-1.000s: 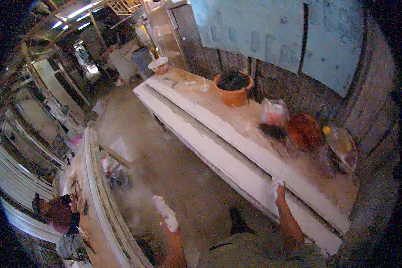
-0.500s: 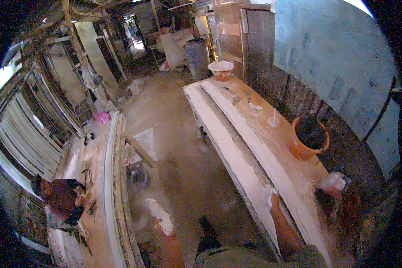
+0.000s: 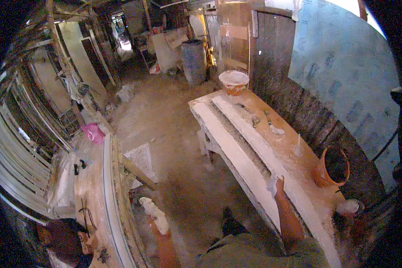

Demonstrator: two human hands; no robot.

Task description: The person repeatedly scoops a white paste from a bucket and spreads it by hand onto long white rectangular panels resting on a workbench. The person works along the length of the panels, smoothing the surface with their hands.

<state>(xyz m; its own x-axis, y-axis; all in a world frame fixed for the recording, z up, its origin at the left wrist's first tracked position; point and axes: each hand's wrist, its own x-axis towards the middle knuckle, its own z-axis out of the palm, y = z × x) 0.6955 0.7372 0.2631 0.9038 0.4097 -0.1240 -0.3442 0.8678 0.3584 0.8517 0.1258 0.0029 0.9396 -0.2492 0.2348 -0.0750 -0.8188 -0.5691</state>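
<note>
Your R hand point(image 3: 278, 184) touches the L-hand white strip point(image 3: 234, 149) atop the bench point(image 3: 260, 105); grip unclear, blurry. Your L hand point(image 3: 158, 221), caked w/ white paste point(image 3: 149, 207), is left of the bench, can't tell if closed, prob. kept clear to avoid drips.

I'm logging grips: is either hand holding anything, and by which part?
Cannot tell: white material covers the left hand; the right hand, beside a white strip, blurs into pale material.
</note>
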